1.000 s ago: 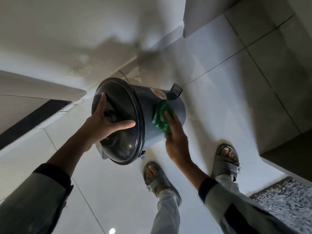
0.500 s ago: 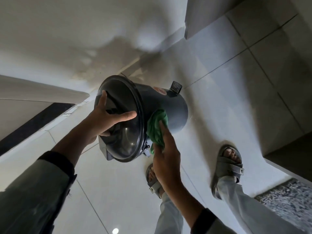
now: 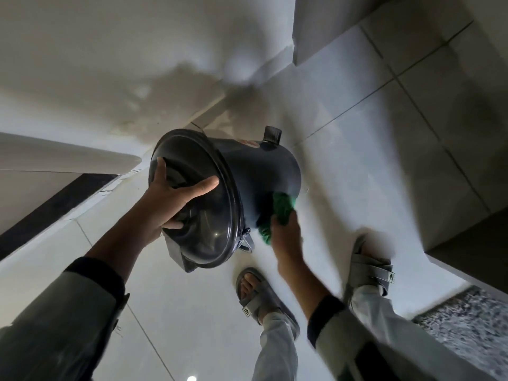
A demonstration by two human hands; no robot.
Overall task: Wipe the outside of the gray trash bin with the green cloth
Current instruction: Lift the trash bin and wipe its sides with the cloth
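Observation:
The gray trash bin (image 3: 258, 171) is tilted toward me, its dark round lid (image 3: 209, 221) facing the camera and its pedal (image 3: 272, 134) at the far side. My left hand (image 3: 170, 199) grips the lid, fingers spread across it. My right hand (image 3: 286, 237) presses the bunched green cloth (image 3: 280, 210) against the bin's lower right side wall, near its base. Part of the cloth hangs below the bin.
White tiled floor (image 3: 384, 149) lies all around. My two feet in gray sandals (image 3: 258, 295) stand just below the bin. A wall (image 3: 82, 64) rises at the left, a cabinet corner (image 3: 467, 243) at the right, a speckled mat (image 3: 472, 323) at the lower right.
My right hand has slid the green cloth from beside the lid rim down and right along the bin's side toward its base. The bin has tipped slightly; my left hand keeps its hold on the lid.

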